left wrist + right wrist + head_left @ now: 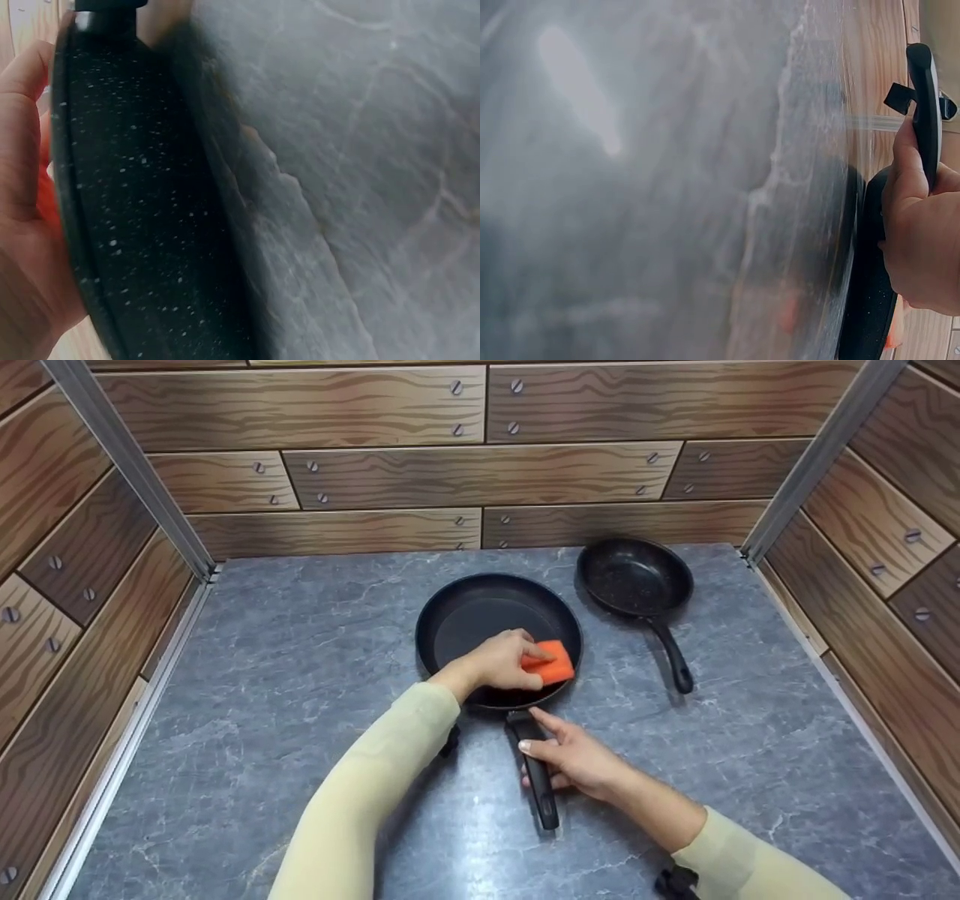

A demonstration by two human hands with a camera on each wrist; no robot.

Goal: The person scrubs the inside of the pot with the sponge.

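Observation:
A large black frying pan (480, 615) rests on the grey marbled table with its handle (541, 787) toward me. My left hand (502, 660) reaches over the rim and holds an orange sponge (553, 664) against the right inner side of the pan. In the left wrist view the speckled outer wall (142, 195) of the pan covers most of the sponge, with the left hand (30, 225) behind the rim. My right hand (581, 757) grips the handle near the pan, thumb on top and fingers underneath. The right wrist view shows that hand (926, 232) around the handle (925, 97).
A smaller black frying pan (637, 577) sits at the back right, its handle pointing toward me. Wood-patterned walls (390, 472) enclose the table (300, 622) at the back and both sides, with metal posts (135, 465) in the corners.

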